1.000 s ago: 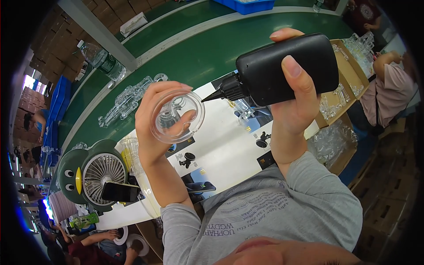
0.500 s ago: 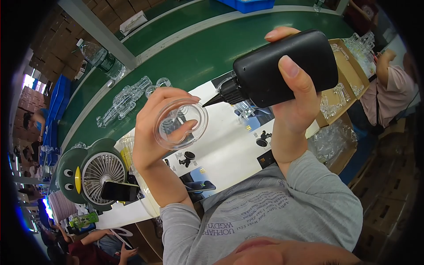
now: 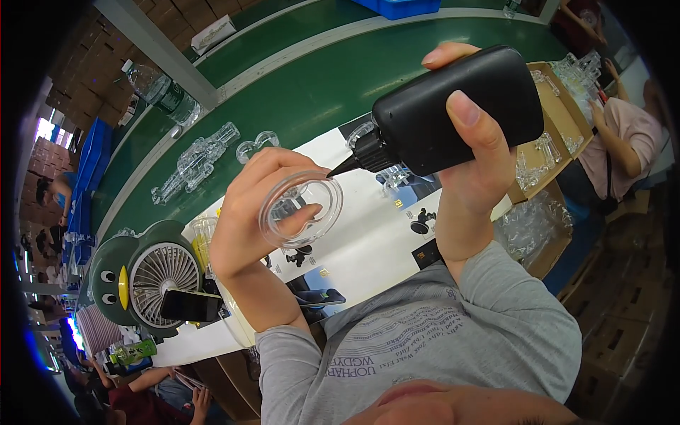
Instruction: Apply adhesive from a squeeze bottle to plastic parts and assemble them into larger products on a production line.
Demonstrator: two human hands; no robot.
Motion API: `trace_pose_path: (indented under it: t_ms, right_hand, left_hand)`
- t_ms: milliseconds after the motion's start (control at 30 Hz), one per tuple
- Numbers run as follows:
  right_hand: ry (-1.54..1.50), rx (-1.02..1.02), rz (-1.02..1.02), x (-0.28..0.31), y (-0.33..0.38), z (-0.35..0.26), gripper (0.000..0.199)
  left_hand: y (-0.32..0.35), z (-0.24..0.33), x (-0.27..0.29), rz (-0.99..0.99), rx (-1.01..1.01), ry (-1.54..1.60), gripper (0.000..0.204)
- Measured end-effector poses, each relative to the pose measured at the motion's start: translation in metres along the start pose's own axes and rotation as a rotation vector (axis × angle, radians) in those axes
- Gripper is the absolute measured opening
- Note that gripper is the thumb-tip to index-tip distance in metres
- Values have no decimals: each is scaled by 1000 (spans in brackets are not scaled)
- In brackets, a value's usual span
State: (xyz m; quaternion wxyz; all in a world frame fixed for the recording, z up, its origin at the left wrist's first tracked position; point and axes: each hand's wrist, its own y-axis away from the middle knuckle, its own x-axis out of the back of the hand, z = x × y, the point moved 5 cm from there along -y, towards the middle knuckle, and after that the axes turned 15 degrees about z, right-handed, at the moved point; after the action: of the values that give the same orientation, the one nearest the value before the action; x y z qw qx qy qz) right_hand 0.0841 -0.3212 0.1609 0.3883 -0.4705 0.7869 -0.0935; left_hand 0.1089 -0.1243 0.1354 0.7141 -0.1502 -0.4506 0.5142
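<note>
My left hand (image 3: 244, 212) grips a clear round plastic part (image 3: 331, 225), whose ring-shaped rim faces up and to the right. A black squeeze bottle (image 3: 460, 110) with a pointed nozzle lies tilted in my right hand (image 3: 485, 159), thumb on its near side and fingers round the far side. The nozzle tip (image 3: 334, 172) is at the upper edge of the clear rim; whether it touches I cannot tell. Beyond my left hand, a row of clear plastic parts (image 3: 195, 166) rests on the green bench (image 3: 297, 92). Below my hands lies a white printed sheet (image 3: 375, 255).
A green fan with a cartoon face (image 3: 166, 280) stands at left, a phone (image 3: 190, 306) before it. A water bottle (image 3: 161, 93) is by the grey post. At right are a cardboard box (image 3: 567, 106) of clear parts and a plastic bag (image 3: 531, 230). Other people sit on both sides.
My left hand has turned the clear part and shifted it slightly right and down. The bottle has barely moved, its tip still by the rim. The person at right has moved their arm.
</note>
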Motion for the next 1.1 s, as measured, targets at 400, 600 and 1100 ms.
trace_pose_path:
  t_ms: [400,600,1100]
  right_hand:
    - [-16,13,26,0,2,-1,35]
    - [-19,13,25,-1,3,-2,35]
    - [107,-66,-55,-6,6,-4,35]
  left_hand:
    - [2,2,-5,-50,-12,-10,33]
    - [2,2,-8,-92,8,-2,32]
    - [3,3,-14,-213,-53,-22,33]
